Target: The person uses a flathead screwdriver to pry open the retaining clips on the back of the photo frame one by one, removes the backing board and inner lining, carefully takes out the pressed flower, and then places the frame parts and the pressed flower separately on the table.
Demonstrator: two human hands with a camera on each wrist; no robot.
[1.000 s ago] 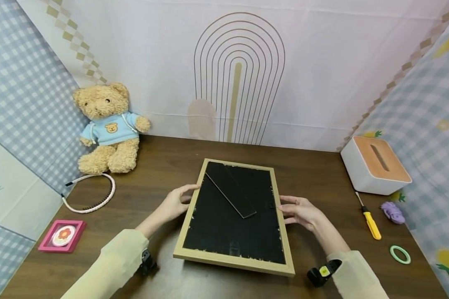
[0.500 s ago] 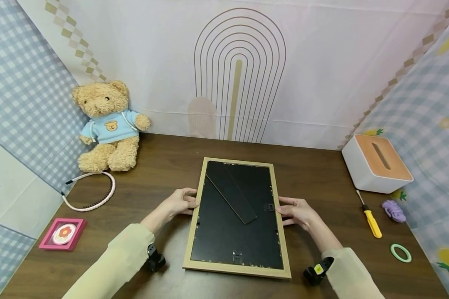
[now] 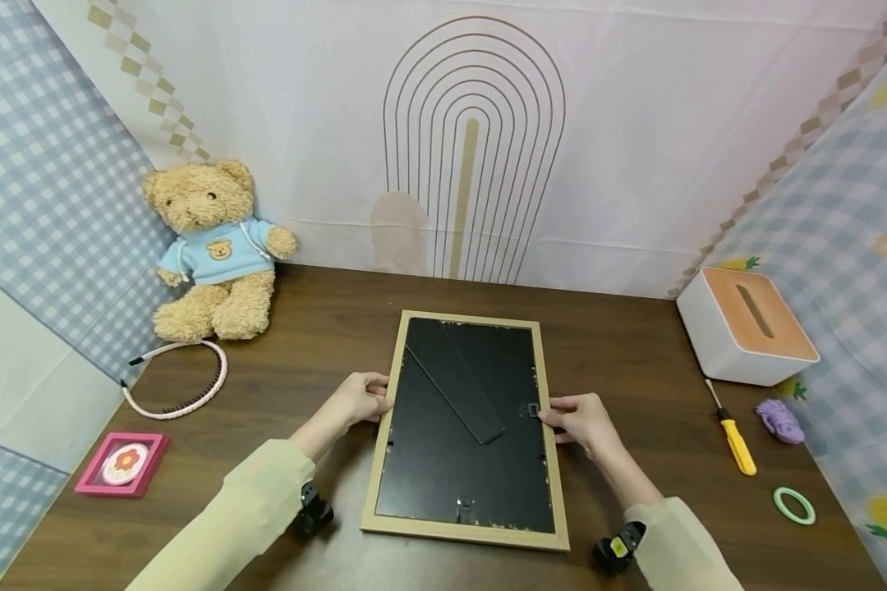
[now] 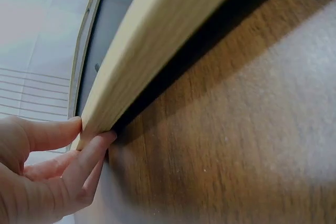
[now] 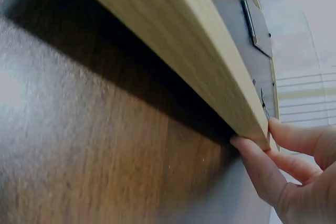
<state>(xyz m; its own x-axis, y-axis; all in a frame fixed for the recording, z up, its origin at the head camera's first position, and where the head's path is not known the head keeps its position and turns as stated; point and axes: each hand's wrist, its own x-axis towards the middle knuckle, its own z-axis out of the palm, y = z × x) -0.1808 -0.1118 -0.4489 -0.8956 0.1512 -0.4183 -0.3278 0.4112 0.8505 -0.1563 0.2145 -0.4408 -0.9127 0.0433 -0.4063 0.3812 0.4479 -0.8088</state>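
A picture frame (image 3: 458, 538) with a light wood border lies back side up in the middle of the table, showing its black backing board and fold-out stand (image 3: 461, 394). My left hand (image 3: 355, 400) grips its left edge, thumb on top and fingers at the side and underneath, as the left wrist view shows. On the opposite edge my right hand (image 3: 580, 420) pinches the border the same way, thumb beside a small metal hanger (image 3: 530, 410). In both wrist views a dark shadow runs along the table beneath the wood border (image 5: 210, 51).
A teddy bear (image 3: 218, 254), a headband (image 3: 222, 386) and a pink box (image 3: 123, 465) are at the left of the table (image 3: 325, 304). On the right are a tissue box (image 3: 746, 328), a yellow screwdriver (image 3: 737, 443), purple yarn (image 3: 779, 421) and a green ring (image 3: 794, 506).
The picture frame has turned slightly and its near end has straightened and shifted, first right, then a touch left. Both hands moved with it, still at its side edges.
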